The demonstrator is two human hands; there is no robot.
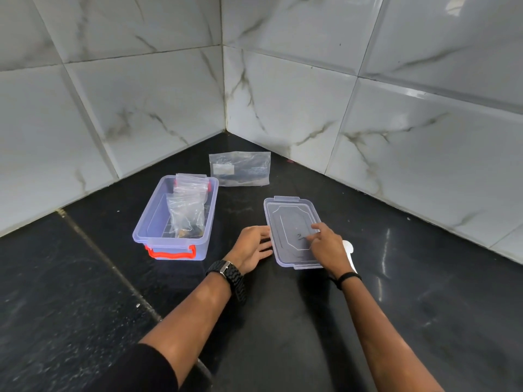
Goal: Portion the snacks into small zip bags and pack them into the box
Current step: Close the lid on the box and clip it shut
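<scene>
A clear plastic box (pixel 147 222) with red latches stands open on the black counter, left of centre. Several small zip bags (pixel 185 210) holding dark snacks lie inside it. The box's clear lid (pixel 285 213) lies flat on the counter to the right. My left hand (pixel 253 246) touches the lid's left edge with straight fingers. My right hand (pixel 329 247) rests on top of the lid, fingertips pressing near its middle. A larger clear bag (pixel 240 168) lies behind, near the corner.
Marble-patterned wall tiles (pixel 311 94) meet in a corner behind the counter. A white object (pixel 349 250) peeks out from under my right hand. The black counter (pixel 85 292) stretches to the left and front.
</scene>
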